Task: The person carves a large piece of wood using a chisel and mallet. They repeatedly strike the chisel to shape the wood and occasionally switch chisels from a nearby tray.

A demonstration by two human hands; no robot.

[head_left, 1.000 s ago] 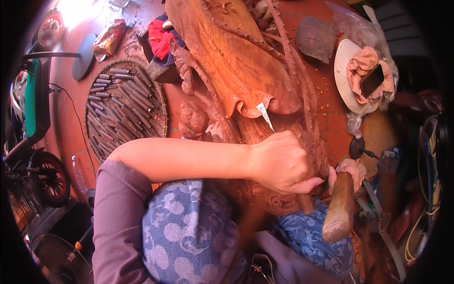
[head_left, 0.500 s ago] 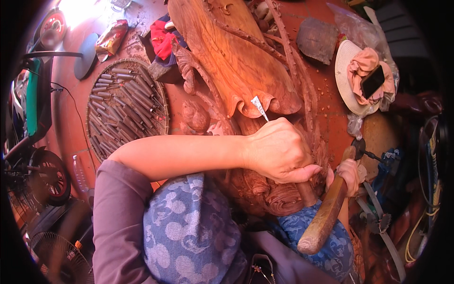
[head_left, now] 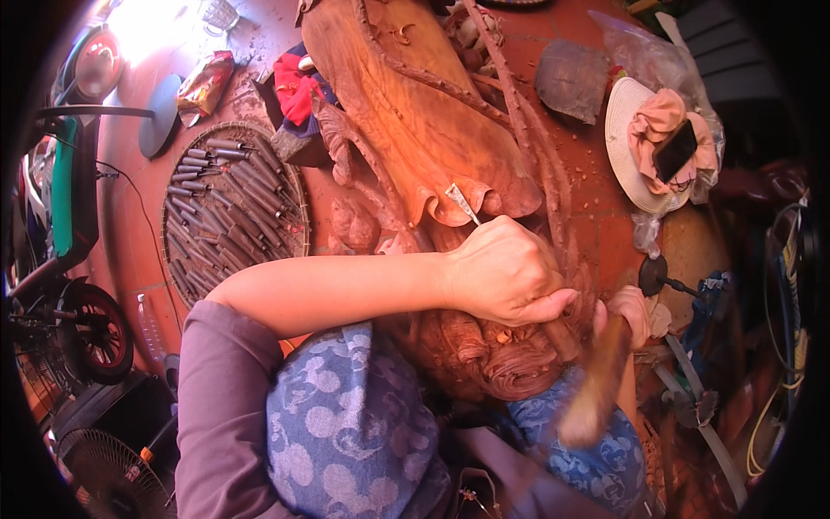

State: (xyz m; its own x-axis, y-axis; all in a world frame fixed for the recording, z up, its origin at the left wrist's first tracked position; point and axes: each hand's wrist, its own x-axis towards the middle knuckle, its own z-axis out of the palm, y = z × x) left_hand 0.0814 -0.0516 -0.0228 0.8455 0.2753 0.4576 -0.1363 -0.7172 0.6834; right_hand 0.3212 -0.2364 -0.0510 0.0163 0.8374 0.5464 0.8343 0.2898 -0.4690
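My left hand (head_left: 506,272) is closed in a fist round a carving chisel (head_left: 462,206). Its flared metal blade points away from me, over the curled lower edge of a large orange-brown wood carving (head_left: 432,104); whether the edge touches the wood I cannot tell. The fist hides most of the handle, whose end shows below the thumb. To the right, my right hand (head_left: 629,313) grips a wooden mallet (head_left: 592,398), club-shaped and smeared by motion, its thick end toward me. Carved scrolls (head_left: 519,363) lie below my left fist, close to my knees.
A round woven tray (head_left: 304,203) of chisels (head_left: 229,208) lies at left. At right are a sunhat (head_left: 621,147) with pink cloth and a phone (head_left: 674,151), and a dark wood block (head_left: 571,80). A fan (head_left: 108,467) and a wheel (head_left: 95,329) stand lower left.
The mallet's thick end has moved slightly up and is now blurred. My left fist and the chisel appear a little farther left, as the whole view shifts slightly. Both grips are kept.
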